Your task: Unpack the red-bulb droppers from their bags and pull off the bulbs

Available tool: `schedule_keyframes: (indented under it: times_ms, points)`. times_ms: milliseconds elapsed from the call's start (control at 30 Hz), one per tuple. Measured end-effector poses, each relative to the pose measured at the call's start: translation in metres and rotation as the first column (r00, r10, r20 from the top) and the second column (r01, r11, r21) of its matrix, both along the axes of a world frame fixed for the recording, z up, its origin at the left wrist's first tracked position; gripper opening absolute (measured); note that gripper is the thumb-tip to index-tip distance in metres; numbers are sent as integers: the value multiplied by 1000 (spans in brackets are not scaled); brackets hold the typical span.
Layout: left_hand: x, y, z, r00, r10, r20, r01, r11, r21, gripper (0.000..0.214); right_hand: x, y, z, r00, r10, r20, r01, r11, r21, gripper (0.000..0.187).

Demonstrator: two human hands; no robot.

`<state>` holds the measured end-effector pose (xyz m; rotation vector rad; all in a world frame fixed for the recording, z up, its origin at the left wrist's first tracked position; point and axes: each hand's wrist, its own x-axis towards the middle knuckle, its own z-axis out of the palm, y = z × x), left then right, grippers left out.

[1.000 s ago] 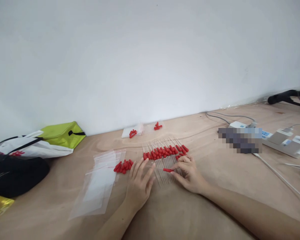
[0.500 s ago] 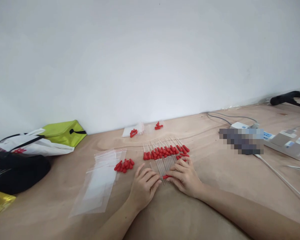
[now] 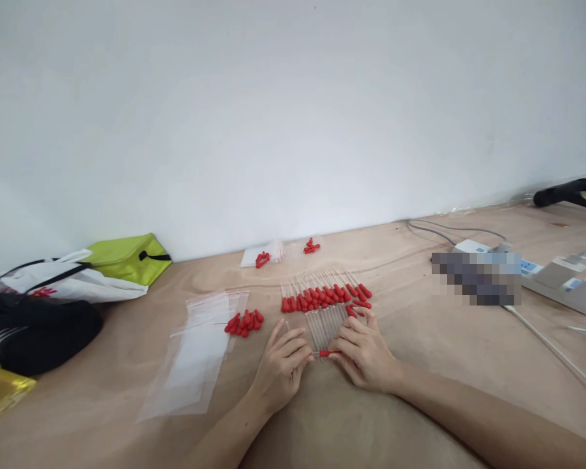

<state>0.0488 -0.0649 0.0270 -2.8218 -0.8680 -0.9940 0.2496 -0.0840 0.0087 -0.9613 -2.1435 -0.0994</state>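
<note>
My left hand (image 3: 280,366) is closed on a thin clear dropper tube that lies level between my hands. My right hand (image 3: 364,348) pinches a red rubber bulb (image 3: 324,354), which sits at the tube's right end; how far the tube goes inside is too small to tell. Just beyond lies a row of bare clear tubes (image 3: 324,326). Behind that is a row of droppers with red bulbs (image 3: 317,298) toward me. One loose red bulb (image 3: 351,311) shows beside my right fingers. A pile of red bulbs (image 3: 244,323) lies left of the rows.
Clear zip bags (image 3: 195,358) lie flat on the left. Two small bags with red bulbs (image 3: 262,259) rest near the wall. Further left are a lime-green bag (image 3: 129,257), a white bag (image 3: 68,280) and a black cap (image 3: 48,335). A power strip (image 3: 556,286) with cables is at right.
The red bulb and tube have come slightly nearer to me, clear of the row's near end. Both hands stay close together. The camera view has shifted a little.
</note>
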Motion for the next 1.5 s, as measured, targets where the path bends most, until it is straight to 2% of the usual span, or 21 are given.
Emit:
schedule_keyframes:
  times_ms: [367, 633, 800, 867, 933, 967, 1067, 1133, 1233, 1267, 1333, 1433, 1500]
  points:
    - [-3, 0, -3, 1000, -18, -5, 18, 998, -66, 17, 1, -2, 2, 999, 25, 27, -24, 999, -24, 13]
    - [-8, -1, -4, 999, 15, -36, -20, 991, -133, 20, 4, -4, 3, 999, 35, 15, -35, 999, -40, 14]
    - [-15, 0, 2, 994, 105, -20, -106, 991, -86, 21, 14, -6, 10, 995, -94, -40, 90, 992, -90, 15]
    - [-17, 2, 5, 984, 176, 26, -173, 982, -75, 20, 19, -4, 12, 985, -156, -71, 148, 984, -101, 15]
    - [-20, 4, 9, 944, 321, 71, -314, 944, -101, 23, 25, 0, 11, 965, -237, -113, 227, 969, -101, 16]
    - [-22, 5, 12, 909, 411, 72, -400, 908, -127, 26, 28, 3, 10, 947, -292, -134, 280, 954, -106, 17]
    - [-28, 8, 22, 792, 608, -62, -603, 761, -240, 26, 39, 12, 8, 862, -480, -163, 455, 875, -165, 20]
    - [-31, 8, 29, 725, 646, -239, -687, 647, -332, 23, 45, 18, 7, 808, -570, -150, 535, 816, -222, 23]
    - [-31, 6, 38, 633, 611, -475, -774, 500, -388, 19, 53, 24, 5, 760, -635, -135, 579, 757, -301, 28]
    - [-30, 5, 40, 619, 592, -517, -786, 479, -392, 18, 54, 26, 5, 752, -645, -135, 582, 746, -324, 30]
    - [-29, 5, 42, 623, 570, -536, -782, 476, -403, 16, 56, 28, 3, 744, -654, -138, 580, 734, -353, 32]
    - [-29, 6, 42, 647, 550, -528, -762, 490, -423, 12, 56, 30, 0, 755, -641, -137, 565, 742, -361, 32]
    - [-29, 8, 40, 624, 549, -556, -781, 470, -412, 11, 55, 31, -2, 768, -628, -125, 556, 752, -355, 32]
